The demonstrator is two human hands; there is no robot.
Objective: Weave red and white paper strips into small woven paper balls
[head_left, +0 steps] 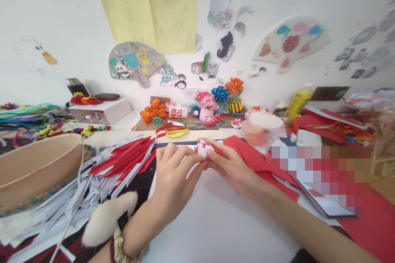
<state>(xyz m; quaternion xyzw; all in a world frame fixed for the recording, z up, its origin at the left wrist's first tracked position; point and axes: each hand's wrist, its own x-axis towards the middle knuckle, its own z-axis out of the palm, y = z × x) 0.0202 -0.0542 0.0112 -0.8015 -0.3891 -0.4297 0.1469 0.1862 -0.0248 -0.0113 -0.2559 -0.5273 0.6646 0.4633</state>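
Note:
A small woven piece of red and white folded paper is held up over a white sheet on the table. My left hand pinches its left and lower edge between thumb and fingers. From the other side my right hand grips the same piece, thumb in front. Fingers cover part of the weave. Left of my hands lies a pile of red paper strips, with white paper strips spread below. Several similar finished-looking woven paper pieces rest at the back.
Yellow-handled scissors lie behind my hands. A beige bowl stands at left, a white fluffy object by my left wrist. On the right are red paper sheets, a tablet-like device, a bagged tub and a yellow bottle.

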